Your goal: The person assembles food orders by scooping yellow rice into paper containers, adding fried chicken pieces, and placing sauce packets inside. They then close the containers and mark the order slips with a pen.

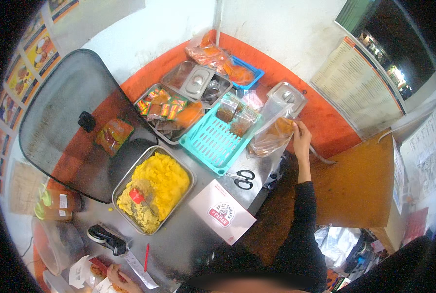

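Observation:
My right hand (302, 135), in a black sleeve, pinches the edge of a clear plastic bag (267, 143) with orange-brown contents. The bag rests at the counter's right edge, beside a turquoise plastic basket (207, 143). Clear packets (243, 122) of dark brown contents lie in the basket's far end. Black-handled scissors (244, 179) lie near its front corner, blades partly hidden. Closer to me is a closed printed cardboard box (223, 212). My left hand is out of view.
A metal tray (193, 177) holds yellow rice and a red-ended utensil (136, 196). A black-rimmed mesh cover (68, 124) leans behind it. At lower left, another person's hand (118, 276) touches an open box with fried food. A tape dispenser (106, 240) and red pen (146, 257) lie nearby.

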`<state>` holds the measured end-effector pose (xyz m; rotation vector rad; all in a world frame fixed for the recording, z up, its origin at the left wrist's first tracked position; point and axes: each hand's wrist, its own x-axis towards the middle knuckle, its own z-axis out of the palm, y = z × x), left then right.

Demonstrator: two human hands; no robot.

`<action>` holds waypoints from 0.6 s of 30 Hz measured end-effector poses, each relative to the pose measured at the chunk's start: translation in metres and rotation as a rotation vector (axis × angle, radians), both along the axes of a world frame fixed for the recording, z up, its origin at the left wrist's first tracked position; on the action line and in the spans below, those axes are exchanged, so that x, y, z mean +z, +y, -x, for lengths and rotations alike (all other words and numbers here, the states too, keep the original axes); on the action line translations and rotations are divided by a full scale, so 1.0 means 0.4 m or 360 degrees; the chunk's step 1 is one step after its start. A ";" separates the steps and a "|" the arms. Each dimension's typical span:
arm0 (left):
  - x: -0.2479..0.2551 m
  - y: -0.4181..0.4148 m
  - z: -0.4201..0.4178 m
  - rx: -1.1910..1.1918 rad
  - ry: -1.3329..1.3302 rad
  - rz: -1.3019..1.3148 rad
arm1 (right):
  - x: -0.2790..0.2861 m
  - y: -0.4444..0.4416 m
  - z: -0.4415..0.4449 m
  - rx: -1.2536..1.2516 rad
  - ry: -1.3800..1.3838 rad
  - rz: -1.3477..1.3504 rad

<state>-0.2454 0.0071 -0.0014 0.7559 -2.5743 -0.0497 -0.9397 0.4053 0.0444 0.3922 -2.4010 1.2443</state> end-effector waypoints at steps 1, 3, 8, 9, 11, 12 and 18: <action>0.007 0.002 0.013 -0.0002 0.0056 -0.0016 | 0.014 -0.010 -0.009 -0.0028 0.0159 -0.0193; 0.027 0.011 0.045 0.0060 0.0245 -0.0074 | 0.048 -0.028 -0.034 -0.0091 0.0479 -0.0577; 0.087 0.042 0.215 0.0184 0.0680 -0.0233 | 0.008 -0.009 0.008 0.0083 0.0144 0.0158; 0.114 0.048 0.247 0.0169 0.0708 -0.0239 | -0.002 -0.006 0.013 0.0136 0.0046 0.0168; 0.183 0.057 0.316 -0.0002 0.0554 -0.0181 | -0.035 -0.001 0.014 0.0097 0.0191 -0.0408; 0.208 0.062 0.351 -0.0071 0.0526 -0.0191 | -0.041 -0.001 0.007 0.0058 0.0267 -0.0670; 0.187 0.100 0.387 -0.0112 0.0804 -0.0553 | -0.063 -0.106 -0.216 0.0601 -0.0284 -0.0317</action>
